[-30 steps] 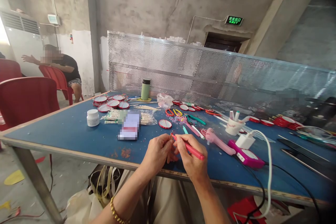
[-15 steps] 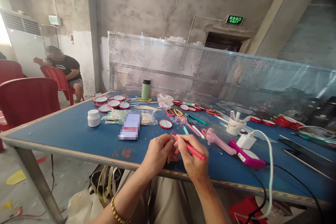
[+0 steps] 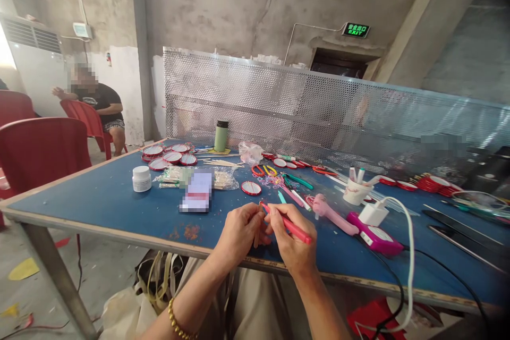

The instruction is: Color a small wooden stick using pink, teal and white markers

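Observation:
My right hand [image 3: 295, 236] is closed around a red marker pen [image 3: 297, 229], held like a writing tool with its tip pointing left. The pen's tip meets the fingertips of my left hand [image 3: 241, 231], which is closed in a pinch. What those left fingers hold is too small and too covered to make out. Both hands are together over the table's near edge. Just beyond them lies a round red-rimmed disc [image 3: 251, 188] with a pale face. A phone [image 3: 197, 191] lies to the left, on a clear bag of wooden sticks [image 3: 226, 179].
On the blue table [image 3: 119, 204] stand a white jar [image 3: 142, 179], a green bottle [image 3: 221, 136] and a cup of pens [image 3: 356, 191]. Pliers [image 3: 298, 180], a pink tool [image 3: 334, 215] and a purple power strip [image 3: 376, 236] with cables lie rightward. A perforated metal screen [image 3: 247, 101] closes the back.
My hands and the red marker pen stay in nearly the same place. The seated person at the far left has shifted the head and raised hand slightly.

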Action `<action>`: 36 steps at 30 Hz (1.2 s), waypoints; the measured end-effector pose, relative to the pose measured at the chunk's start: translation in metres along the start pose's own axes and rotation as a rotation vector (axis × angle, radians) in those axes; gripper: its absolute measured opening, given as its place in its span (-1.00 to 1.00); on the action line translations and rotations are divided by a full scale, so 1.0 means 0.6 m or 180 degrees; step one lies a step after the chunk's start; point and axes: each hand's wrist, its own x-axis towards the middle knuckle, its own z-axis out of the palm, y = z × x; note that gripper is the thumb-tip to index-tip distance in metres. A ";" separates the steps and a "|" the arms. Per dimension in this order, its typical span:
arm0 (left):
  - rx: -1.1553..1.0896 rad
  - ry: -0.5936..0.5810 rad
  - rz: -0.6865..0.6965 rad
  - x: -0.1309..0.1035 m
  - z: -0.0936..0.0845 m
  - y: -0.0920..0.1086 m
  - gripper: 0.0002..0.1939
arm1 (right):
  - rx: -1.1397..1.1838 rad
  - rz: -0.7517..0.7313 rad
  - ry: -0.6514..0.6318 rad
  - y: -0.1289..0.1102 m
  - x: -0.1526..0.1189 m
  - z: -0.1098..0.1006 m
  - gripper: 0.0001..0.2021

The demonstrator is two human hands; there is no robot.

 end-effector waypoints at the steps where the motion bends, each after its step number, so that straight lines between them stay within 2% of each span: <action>1: 0.0027 -0.0002 0.0023 0.000 0.000 0.000 -0.68 | -0.0017 -0.0015 -0.0017 0.000 0.000 0.000 -0.81; 8: 0.0080 -0.0007 0.0128 -0.001 -0.001 -0.003 -0.69 | -0.0022 -0.0058 -0.0014 0.001 0.002 0.002 -0.83; 36: 0.0089 -0.0008 0.0017 0.000 -0.001 0.000 -0.69 | -0.0027 -0.0004 0.0056 -0.001 0.000 0.002 -0.80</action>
